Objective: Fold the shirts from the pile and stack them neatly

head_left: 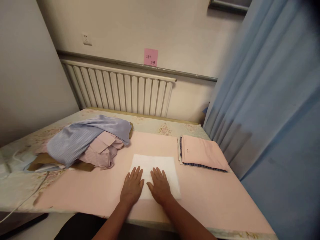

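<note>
A white rectangular cloth [156, 162] lies flat on the pink cover [200, 193], near the front edge. On its left part my left hand [132, 187] rests palm down, fingers stretched out. My right hand [160, 186] lies flat on its right part, fingers slightly spread and the thumb pointing inward. Neither hand holds anything. To the right sits a short stack of folded fabric, with a pink folded cloth [202, 152] on top and dark checked fabric showing beneath it.
A loose heap of clothes, with a blue ribbed garment [75, 140] and a pink striped garment [102, 153], lies at the left. A white cord [27, 198] runs over the front left edge. A radiator [120, 88] stands behind; a blue curtain [252, 110] hangs at right.
</note>
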Demonstrator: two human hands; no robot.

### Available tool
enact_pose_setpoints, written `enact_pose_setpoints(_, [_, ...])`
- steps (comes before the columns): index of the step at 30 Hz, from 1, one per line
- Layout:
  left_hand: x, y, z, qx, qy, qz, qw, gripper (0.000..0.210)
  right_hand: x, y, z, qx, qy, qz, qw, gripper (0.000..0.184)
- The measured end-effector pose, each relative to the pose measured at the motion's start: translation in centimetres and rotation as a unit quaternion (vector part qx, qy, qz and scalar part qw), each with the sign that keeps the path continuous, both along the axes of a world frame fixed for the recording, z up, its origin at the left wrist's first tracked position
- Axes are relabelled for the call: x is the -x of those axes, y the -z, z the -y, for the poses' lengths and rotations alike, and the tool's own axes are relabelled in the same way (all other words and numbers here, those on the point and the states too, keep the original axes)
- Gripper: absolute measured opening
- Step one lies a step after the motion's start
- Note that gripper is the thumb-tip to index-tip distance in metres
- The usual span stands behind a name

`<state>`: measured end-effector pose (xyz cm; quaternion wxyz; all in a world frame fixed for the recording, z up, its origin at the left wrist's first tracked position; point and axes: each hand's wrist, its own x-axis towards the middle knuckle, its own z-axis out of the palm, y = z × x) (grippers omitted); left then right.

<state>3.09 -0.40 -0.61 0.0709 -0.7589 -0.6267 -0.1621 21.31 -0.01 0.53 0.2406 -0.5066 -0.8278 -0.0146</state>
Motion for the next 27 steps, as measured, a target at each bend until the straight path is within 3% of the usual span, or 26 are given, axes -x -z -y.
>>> enact_pose_setpoints(12, [0.1,0.4,-0.1,0.015,-0.005,-0.013,1.000,0.051,-6.7,1.2,0.5,0.001,0.080,0.038,0.996,0.050])
enact_pose_setpoints(18, [-1.9,-0.9,-1.2,0.033,-0.046,-0.027,0.998,0.049,-7.3,2.1,0.3,-0.007,0.084,0.044,0.995,0.051])
enact_pose_setpoints(23, [-4.5,-1.3,-3.7,0.015,0.050,-0.026,0.998,0.050,-7.3,2.0,0.2,-0.011,0.086,0.039,0.995,0.049])
enact_pose_setpoints(27, [-4.4,-0.7,-6.1,0.030,0.055,-0.024,0.998,0.049,-7.3,1.6,0.3,-0.006,0.086,0.034,0.996,0.049])
